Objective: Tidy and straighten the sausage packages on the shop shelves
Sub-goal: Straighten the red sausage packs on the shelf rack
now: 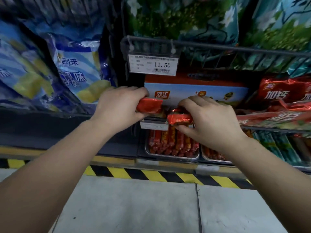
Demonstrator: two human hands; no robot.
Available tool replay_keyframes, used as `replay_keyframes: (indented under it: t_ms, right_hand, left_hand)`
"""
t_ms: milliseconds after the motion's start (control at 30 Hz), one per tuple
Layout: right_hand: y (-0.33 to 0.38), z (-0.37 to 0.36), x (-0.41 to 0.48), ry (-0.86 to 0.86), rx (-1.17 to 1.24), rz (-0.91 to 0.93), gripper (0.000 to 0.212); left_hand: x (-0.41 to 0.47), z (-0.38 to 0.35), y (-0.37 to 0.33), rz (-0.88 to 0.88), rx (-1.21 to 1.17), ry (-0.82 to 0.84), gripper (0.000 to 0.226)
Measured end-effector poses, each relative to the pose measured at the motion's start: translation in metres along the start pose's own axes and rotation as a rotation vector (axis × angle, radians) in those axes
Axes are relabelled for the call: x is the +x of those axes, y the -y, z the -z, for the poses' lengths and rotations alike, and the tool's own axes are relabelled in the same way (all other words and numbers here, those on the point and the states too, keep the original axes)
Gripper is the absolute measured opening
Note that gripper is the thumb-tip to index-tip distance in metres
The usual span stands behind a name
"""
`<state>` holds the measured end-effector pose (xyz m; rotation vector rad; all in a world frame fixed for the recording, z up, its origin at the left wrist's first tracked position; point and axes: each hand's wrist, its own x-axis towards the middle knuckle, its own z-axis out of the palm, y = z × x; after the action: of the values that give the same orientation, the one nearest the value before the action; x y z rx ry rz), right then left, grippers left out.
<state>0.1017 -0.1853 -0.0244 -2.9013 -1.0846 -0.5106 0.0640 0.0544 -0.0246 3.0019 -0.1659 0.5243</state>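
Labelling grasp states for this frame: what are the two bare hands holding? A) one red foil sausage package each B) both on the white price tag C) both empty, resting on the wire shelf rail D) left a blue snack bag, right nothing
A: the left hand grips a red foil sausage package, and the right hand pinches another red foil package, above the metal tray of loose sausages.

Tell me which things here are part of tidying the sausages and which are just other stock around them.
Part of the job:
left hand gripping a red sausage pack
right hand gripping another red pack
metal tray of loose sausages
red sausage bags on the wire shelf

Just around:
blue snack bags
green flowered bags
price tag
striped floor tape
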Motion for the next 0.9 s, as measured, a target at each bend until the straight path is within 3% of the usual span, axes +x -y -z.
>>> replay_keyframes:
  t_ms: [200,367,500,700,900]
  right_hand:
    - [-0.006,-0.003,0.004,-0.091,0.042,0.014,0.053]
    - [-0.011,-0.002,0.007,-0.109,0.033,0.002,0.061]
    - [-0.015,-0.001,0.011,-0.140,0.042,-0.052,0.059]
    - [-0.027,-0.001,0.016,-0.283,0.042,-0.201,0.064]
    - [-0.032,-0.007,0.021,-0.349,0.042,-0.329,0.068]
  left_hand:
    - [0.010,-0.012,-0.001,0.001,-0.058,-0.037,0.054]
    - [0.016,-0.015,-0.002,0.074,-0.163,-0.131,0.049]
    - [0.016,-0.025,-0.017,0.230,0.088,-0.282,0.065]
    - [0.024,-0.047,-0.035,0.300,-0.244,-0.445,0.075]
    - [0.029,-0.057,-0.041,0.331,-0.351,-0.502,0.086]
